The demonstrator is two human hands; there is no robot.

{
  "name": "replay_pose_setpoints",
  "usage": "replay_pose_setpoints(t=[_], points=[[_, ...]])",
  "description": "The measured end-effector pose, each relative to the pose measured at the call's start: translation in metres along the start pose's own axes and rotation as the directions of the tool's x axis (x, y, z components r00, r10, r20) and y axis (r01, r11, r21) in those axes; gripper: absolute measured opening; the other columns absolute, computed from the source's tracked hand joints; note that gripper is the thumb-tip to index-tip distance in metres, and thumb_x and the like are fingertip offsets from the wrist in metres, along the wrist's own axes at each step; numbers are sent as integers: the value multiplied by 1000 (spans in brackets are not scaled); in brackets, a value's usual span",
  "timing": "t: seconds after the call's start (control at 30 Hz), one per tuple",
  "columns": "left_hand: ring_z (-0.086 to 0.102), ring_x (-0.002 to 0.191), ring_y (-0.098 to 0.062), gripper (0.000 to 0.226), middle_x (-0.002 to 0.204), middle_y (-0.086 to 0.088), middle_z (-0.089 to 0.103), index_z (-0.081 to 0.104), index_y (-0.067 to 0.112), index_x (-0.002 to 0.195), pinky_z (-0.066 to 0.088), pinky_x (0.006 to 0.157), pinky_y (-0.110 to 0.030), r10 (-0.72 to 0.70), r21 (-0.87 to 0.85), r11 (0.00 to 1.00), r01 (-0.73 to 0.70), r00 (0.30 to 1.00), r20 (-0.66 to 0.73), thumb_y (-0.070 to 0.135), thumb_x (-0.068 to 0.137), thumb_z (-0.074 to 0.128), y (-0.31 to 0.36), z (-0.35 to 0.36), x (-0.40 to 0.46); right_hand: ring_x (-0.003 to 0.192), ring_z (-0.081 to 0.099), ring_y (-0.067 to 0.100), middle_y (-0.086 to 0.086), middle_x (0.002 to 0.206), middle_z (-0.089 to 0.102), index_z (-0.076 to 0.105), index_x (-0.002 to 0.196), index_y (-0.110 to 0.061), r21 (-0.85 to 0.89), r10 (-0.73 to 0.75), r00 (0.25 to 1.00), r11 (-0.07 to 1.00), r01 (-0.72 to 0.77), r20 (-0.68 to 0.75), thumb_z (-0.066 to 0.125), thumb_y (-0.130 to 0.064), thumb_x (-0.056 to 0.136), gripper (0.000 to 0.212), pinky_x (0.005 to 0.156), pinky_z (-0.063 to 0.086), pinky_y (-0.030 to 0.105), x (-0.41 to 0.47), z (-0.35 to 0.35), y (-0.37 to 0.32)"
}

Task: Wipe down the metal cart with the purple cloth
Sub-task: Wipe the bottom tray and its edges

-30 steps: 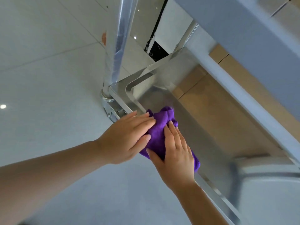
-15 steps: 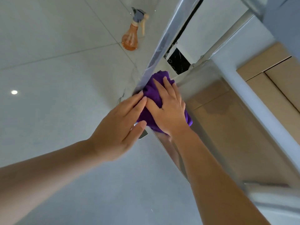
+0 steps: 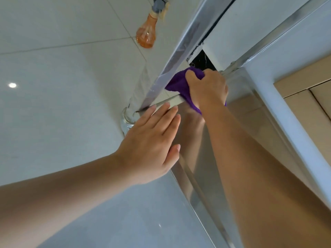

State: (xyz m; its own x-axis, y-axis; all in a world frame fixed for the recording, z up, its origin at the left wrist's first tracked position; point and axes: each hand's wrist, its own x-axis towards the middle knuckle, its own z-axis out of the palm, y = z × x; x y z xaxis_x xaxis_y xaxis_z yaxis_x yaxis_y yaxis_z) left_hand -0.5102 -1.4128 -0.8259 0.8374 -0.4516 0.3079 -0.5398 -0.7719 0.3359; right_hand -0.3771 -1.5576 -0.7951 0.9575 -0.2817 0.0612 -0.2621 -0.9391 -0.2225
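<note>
While the purple cloth is bunched and clamped in the right hand, it is pressed onto the far end rim of the metal cart, just beside the upright corner post. Half a second ago the cloth was spread flat under that hand against the post; now it is gripped in a fist, fingers curled over its top edge, and is shifted off the post onto the rim bar. A second ago it was lower, on the shelf surface near the corner. The left hand is no longer on the cloth: it is held flat with fingers together and empty, fingertips at the rim near the post's base, thumb beside the shelf edge. Whether the palm is actually resting on the metal cannot be told.

Judged from this, the corner and post are treated as covered, and wiping is moved along the end rim; the left hand seems used only to steady the cart. Much shelf is reflected bare and appears left to wipe. An orange spray bottle is seen standing on the tiled floor, well apart from both hands, untouched.
</note>
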Motion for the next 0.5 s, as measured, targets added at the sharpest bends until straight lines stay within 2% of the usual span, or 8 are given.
replay_pose_setpoints(t=[0.1,0.23,0.3,0.4,0.43,0.5], points=[[46,125,-37,60,132,-23,52,52,-7,126,21,109,-42,0,42,999,1,1000,-7,35,86,37,1,1,0,106,52,26,3,104,60,60,93,-17,73,104,995,992,-103,-12,36,-51,79,44,97,41,46,10,0,3],[45,126,-38,62,134,-25,49,47,-6,132,21,108,-43,16,66,998,-16,1000,-4,35,87,35,0,0,-1,129,37,27,4,135,47,50,125,-16,106,213,977,972,-210,-19,40,-39,88,45,107,32,45,15,0,2],[45,126,-39,63,135,-25,47,43,-5,134,21,108,-42,35,77,996,-34,999,-14,36,87,34,-1,0,0,125,43,27,4,130,52,54,120,-16,174,188,982,968,-183,-11,39,-37,84,45,104,37,46,8,-1,0],[40,131,-38,64,140,-26,41,37,-5,138,18,110,-41,56,58,997,-53,997,-57,36,88,34,-3,2,1,107,53,24,4,111,60,58,98,-16,273,85,996,958,-82,3,39,-36,85,31,94,45,46,-18,-6,-3],[37,132,-38,64,142,-26,38,34,-5,139,17,111,-40,64,53,997,-60,995,-71,36,90,34,-3,2,0,109,52,24,5,116,59,58,100,-15,293,47,999,955,-46,4,39,-37,89,31,95,43,45,-30,-7,-2],[31,136,-36,64,146,-25,32,28,-5,141,14,112,-38,68,36,997,-66,994,-85,37,93,30,-4,4,-1,125,44,24,5,137,49,56,120,-14,314,-26,1000,949,21,13,38,-40,94,41,104,36,44,-59,-7,-2]])
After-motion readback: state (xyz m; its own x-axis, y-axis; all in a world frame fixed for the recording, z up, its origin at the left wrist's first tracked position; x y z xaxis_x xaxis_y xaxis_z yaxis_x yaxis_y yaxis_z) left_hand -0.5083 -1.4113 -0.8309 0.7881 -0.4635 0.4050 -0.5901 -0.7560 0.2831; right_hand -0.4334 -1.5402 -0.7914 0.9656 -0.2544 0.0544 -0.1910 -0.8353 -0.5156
